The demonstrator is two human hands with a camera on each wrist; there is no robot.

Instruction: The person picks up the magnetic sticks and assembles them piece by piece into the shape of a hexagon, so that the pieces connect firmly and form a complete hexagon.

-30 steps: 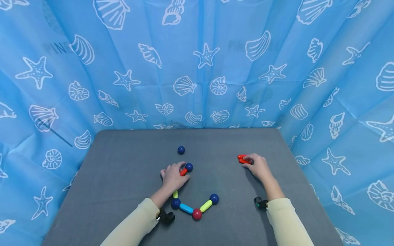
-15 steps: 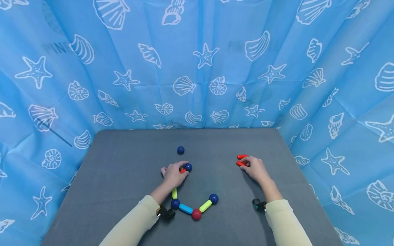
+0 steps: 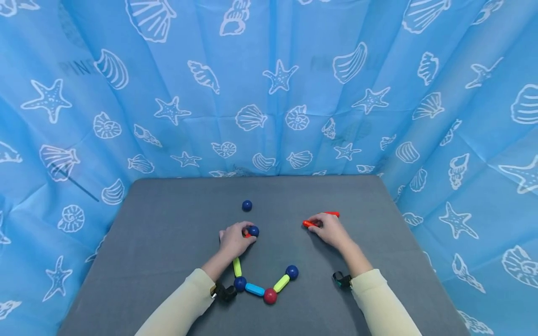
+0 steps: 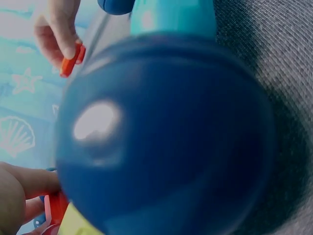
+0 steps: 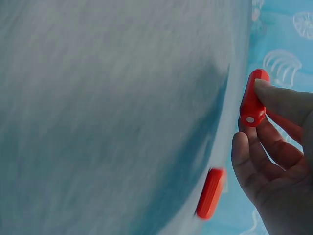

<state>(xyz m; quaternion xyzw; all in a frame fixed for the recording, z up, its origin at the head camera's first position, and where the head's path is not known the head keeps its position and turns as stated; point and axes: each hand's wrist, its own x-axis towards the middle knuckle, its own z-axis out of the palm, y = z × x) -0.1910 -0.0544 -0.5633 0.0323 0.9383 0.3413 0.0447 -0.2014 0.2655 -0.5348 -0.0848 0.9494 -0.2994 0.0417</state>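
Near the table's middle my left hand (image 3: 233, 242) grips a red magnetic rod (image 4: 57, 208), mostly hidden by the fingers in the head view. A blue ball (image 3: 253, 231) is at the rod's far end. Below that hand runs a chain: a yellow-green rod (image 3: 237, 267), a blue ball (image 3: 240, 283), a light blue rod (image 3: 254, 290), a red ball (image 3: 270, 296), another yellow-green rod (image 3: 281, 283) and another blue ball (image 3: 292, 271). My right hand (image 3: 332, 232) pinches a red magnetic rod (image 5: 254, 98) between thumb and fingers; its pale round tip shows.
A loose blue ball (image 3: 247, 206) lies beyond the left hand. Another red rod (image 3: 332, 213) lies on the grey table (image 3: 189, 200) behind the right hand. A blue shell-print curtain (image 3: 277, 130) hangs at the back and sides.
My right hand has moved left with one red rod, away from the other, which stays behind. The chain and left hand have shifted slightly; the left hand keeps its grip.
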